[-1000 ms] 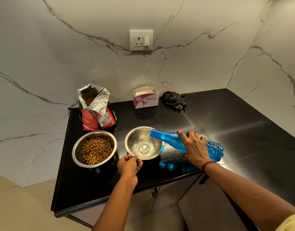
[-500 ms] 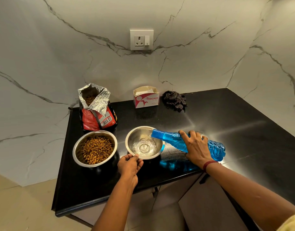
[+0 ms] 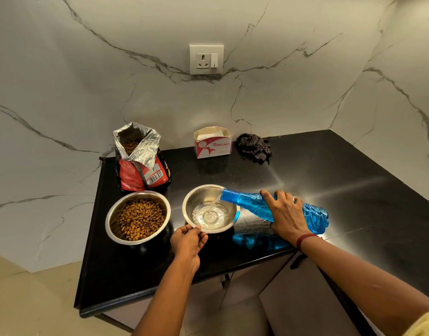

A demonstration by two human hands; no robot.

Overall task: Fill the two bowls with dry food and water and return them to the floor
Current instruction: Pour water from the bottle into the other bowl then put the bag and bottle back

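Two steel bowls stand on the black counter (image 3: 354, 190). The left bowl (image 3: 111, 221) is filled with brown dry food. The right bowl (image 3: 194, 202) holds a shallow pool of water. My left hand (image 3: 188, 244) pinches its near rim. My right hand (image 3: 285, 212) grips a blue plastic bottle (image 3: 315, 218) lying almost level, its mouth over the bowl's right rim, and a thin stream of water runs into the bowl.
An open red and silver food bag (image 3: 142, 163) stands behind the left bowl. A small white and red box (image 3: 213, 145) and a dark crumpled cloth (image 3: 254, 147) sit by the marble wall. The counter edge and cabinet doors (image 3: 300, 306) lie below my arms.
Water keeps pouring from the bottle and the pool in the right bowl has grown a little. Both hands stay in place.
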